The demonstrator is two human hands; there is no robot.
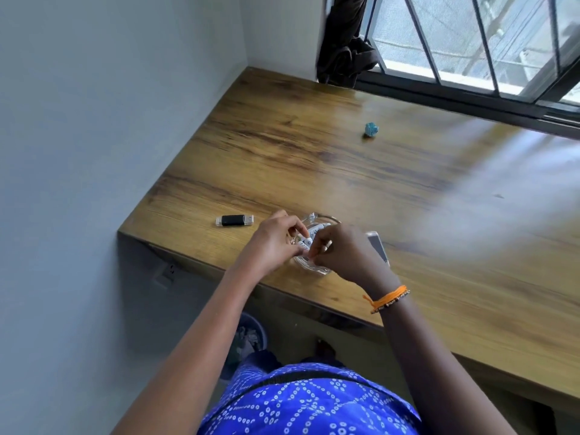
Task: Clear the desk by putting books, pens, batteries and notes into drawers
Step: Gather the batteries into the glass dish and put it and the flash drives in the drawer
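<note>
Both hands work over a glass dish near the desk front edge: the left hand and right hand each curl fingers to pinch small white batteries, likely gathering them for a drawer; no drawer shows

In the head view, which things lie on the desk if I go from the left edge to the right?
USB flash drive → left hand → glass dish holding small white items, both hands at it → right hand → phone, partly hidden by the right hand. The small teal object lies much farther back.
</note>
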